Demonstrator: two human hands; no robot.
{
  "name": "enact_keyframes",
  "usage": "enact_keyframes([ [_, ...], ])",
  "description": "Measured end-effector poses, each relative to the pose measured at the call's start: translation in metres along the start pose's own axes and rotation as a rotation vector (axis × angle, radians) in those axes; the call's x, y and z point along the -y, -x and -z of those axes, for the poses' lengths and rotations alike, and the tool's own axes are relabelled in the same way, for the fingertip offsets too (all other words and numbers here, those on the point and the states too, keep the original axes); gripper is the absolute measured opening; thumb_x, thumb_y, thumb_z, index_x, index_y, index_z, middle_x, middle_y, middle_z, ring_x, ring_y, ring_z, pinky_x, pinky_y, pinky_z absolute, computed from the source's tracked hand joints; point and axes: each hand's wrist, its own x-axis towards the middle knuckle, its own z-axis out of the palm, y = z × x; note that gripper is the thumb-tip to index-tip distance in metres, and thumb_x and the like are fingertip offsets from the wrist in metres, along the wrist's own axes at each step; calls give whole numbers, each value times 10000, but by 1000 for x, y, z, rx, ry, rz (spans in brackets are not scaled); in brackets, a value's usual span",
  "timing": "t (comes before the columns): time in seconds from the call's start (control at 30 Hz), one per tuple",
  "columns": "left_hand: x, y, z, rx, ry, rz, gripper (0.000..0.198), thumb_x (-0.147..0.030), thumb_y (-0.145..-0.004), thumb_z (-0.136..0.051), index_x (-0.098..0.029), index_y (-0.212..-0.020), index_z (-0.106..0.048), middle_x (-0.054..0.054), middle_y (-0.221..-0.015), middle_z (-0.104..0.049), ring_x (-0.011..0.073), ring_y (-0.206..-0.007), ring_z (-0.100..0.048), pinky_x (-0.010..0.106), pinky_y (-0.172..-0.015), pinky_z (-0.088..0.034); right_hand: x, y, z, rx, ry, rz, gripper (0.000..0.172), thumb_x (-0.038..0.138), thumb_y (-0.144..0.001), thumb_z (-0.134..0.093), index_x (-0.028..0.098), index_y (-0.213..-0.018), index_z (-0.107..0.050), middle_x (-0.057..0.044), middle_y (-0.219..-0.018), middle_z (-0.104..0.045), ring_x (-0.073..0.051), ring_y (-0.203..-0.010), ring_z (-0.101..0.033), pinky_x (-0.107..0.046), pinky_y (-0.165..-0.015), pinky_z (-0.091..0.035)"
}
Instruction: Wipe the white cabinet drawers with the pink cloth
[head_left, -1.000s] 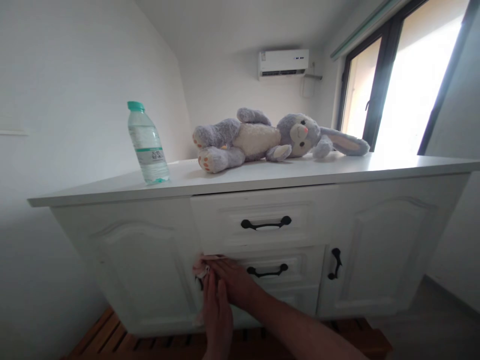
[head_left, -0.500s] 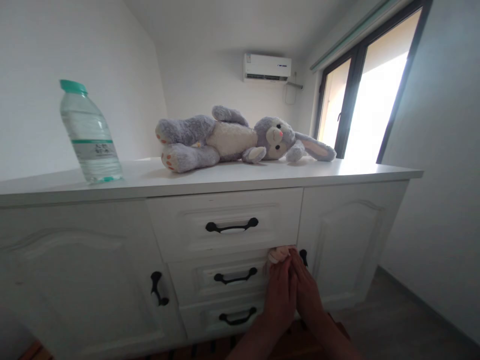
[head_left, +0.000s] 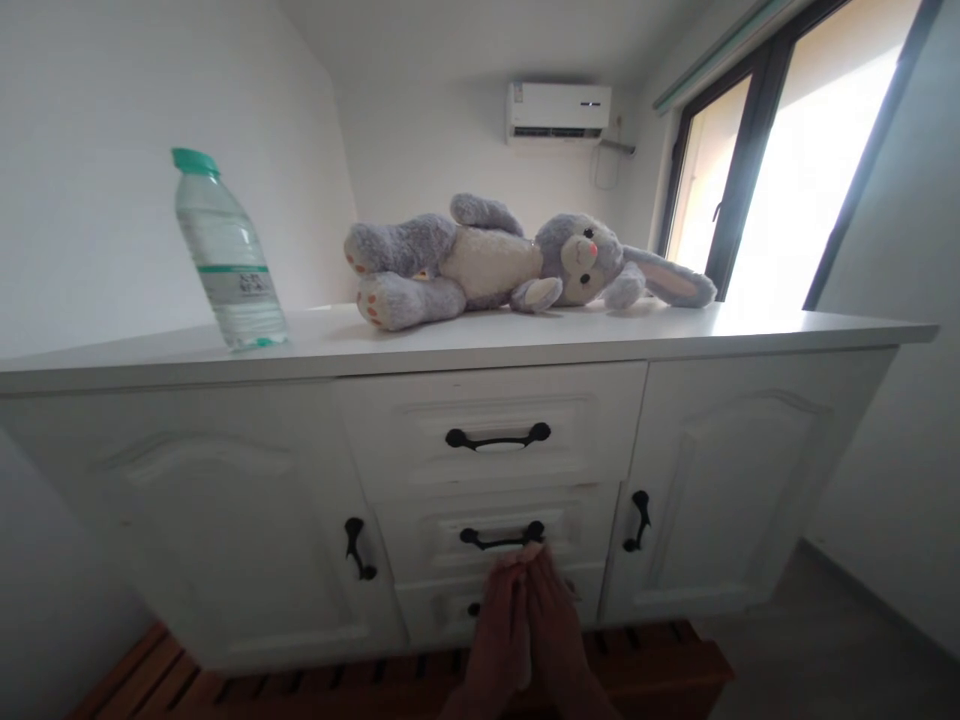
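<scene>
Left hand point(head_left: 499, 630) and right hand point(head_left: 556, 625) lie flat together, hiding the lowest drawer handle point(head_left: 474, 608).

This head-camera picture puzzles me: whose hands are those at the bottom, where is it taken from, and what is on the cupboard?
The camera sits on a person's head, looking forward and down, so the left hand and right hand are that person's own. They are pressed side by side against the lower drawers of a white cabinet, just under a black drawer handle. Whether they hold anything cannot be told. On top stand a water bottle and a grey plush rabbit, lying down.
</scene>
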Motion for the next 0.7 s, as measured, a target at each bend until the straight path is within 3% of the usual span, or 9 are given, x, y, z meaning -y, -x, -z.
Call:
enact_keyframes([
  [0.1,28,7,50,-97,-54,74,387,-351,-964,-377,-183,-1193,-640,160,-1275,-692,262,-1217,-630,550,-1119,-456,51,-17,-31,-5,-52,53,525,170,-965,-474,107,-1484,-426,-179,-1287,-668,-304,-1232,-617,-474,-986,-581],
  [0.2,48,15,99,-199,-126,78,354,-343,-960,-390,-183,-1145,-646,140,-1193,-723,249,-1144,-669,510,-1061,-515,100,-32,-59,-15,-147,49,540,135,-973,-424,116,-1511,-378,-167,-1334,-641,-270,-1245,-611,-431,-983,-586],
  [0.33,47,16,141,-276,-248,-42,321,-308,-960,-421,-205,-1173,-638,128,-1212,-720,253,-1178,-654,515,-1052,-520,136,-63,-65,0,-290,15,592,147,-996,-374,181,-1569,-232,-145,-1429,-568,-229,-1274,-589,-406,-981,-584],
  [0.47,11,0,150,-377,-359,-106,376,-285,-957,-442,-222,-1304,-574,136,-1342,-668,272,-1325,-556,568,-1119,-454,137,-109,-37,-28,-288,82,545,145,-989,-392,179,-1531,-351,-124,-1424,-581,-244,-1318,-545,-455,-1046,-530],
  [0.53,-11,-9,145,-351,-380,-117,409,-279,-965,-426,-219,-1355,-533,135,-1364,-658,258,-1321,-563,558,-1118,-463,129,-126,-17,-37,-215,105,509,120,-978,-395,147,-1485,-433,-127,-1409,-593,-260,-1332,-521,-474,-1069,-495],
  [0.7,-42,-20,120,-267,-490,-110,416,-277,-978,-384,-139,-1332,-552,178,-1363,-657,263,-1289,-596,536,-1087,-510,100,-119,30,36,-103,19,481,144,-963,-451,142,-1443,-481,-132,-1404,-590,-270,-1312,-504,-465,-1044,-477],
])
